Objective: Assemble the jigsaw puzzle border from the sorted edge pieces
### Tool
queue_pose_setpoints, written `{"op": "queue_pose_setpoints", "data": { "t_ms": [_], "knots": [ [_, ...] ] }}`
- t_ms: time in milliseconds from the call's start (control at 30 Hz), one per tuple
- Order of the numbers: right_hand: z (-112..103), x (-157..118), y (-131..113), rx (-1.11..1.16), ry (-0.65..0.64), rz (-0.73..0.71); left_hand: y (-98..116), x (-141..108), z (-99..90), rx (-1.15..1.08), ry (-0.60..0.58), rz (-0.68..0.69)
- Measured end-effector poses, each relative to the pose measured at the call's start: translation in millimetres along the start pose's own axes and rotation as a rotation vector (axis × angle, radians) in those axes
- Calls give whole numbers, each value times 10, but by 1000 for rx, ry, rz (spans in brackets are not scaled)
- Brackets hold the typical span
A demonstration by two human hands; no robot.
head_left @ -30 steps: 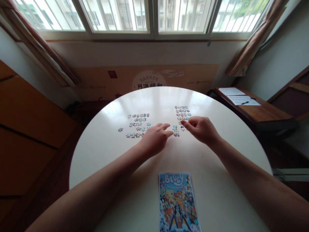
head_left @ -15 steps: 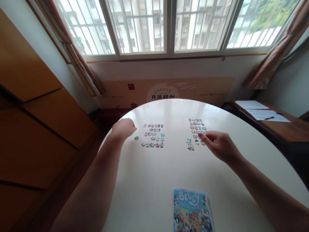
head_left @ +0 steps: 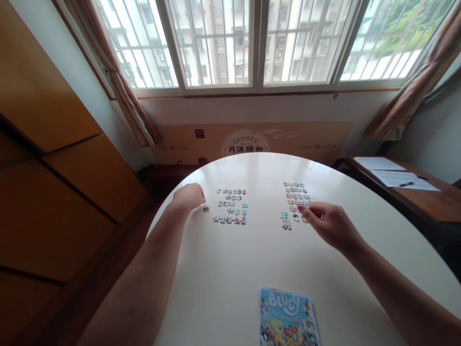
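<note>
My left hand [head_left: 190, 196] rests as a closed fist on the left part of the white table, with nothing showing in it. A single dark puzzle piece [head_left: 206, 209] lies just below its knuckles, next to a group of jigsaw pieces in rows [head_left: 230, 220]. Over the right edge of a second group of jigsaw pieces [head_left: 296, 190], my right hand [head_left: 326, 221] has its thumb and fingers pinched together. Whatever may be between those fingertips is too small and hidden to make out. The hand covers some pieces there.
A Bluey picture sheet [head_left: 288, 319] lies at the near edge of the round white table [head_left: 223, 269]. Papers with a pen [head_left: 406, 184] lie on a brown desk at the right. Wooden cabinets stand at the left and a barred window is ahead.
The whole view has shifted slightly, so everything sits a little lower in the picture. Both hands stay in nearly the same places beside the pieces.
</note>
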State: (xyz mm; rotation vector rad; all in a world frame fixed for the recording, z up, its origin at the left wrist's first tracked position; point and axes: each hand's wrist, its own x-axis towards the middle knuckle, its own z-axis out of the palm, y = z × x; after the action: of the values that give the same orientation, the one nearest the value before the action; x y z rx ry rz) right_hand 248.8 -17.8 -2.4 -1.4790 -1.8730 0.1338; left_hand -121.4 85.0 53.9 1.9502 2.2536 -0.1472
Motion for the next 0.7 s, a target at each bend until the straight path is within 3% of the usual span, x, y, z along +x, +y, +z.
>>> {"op": "queue_pose_setpoints", "data": {
  "t_ms": [233,433,700],
  "knots": [
    [-1,-3,37,14,10,-25,-105,-7,-36,-61,-240,54],
    [4,-3,45,4,9,-22,-106,-19,-32,-93,-236,77],
    [-1,16,4,8,-25,31,11,9,-1,54,-210,85]
  ]
}}
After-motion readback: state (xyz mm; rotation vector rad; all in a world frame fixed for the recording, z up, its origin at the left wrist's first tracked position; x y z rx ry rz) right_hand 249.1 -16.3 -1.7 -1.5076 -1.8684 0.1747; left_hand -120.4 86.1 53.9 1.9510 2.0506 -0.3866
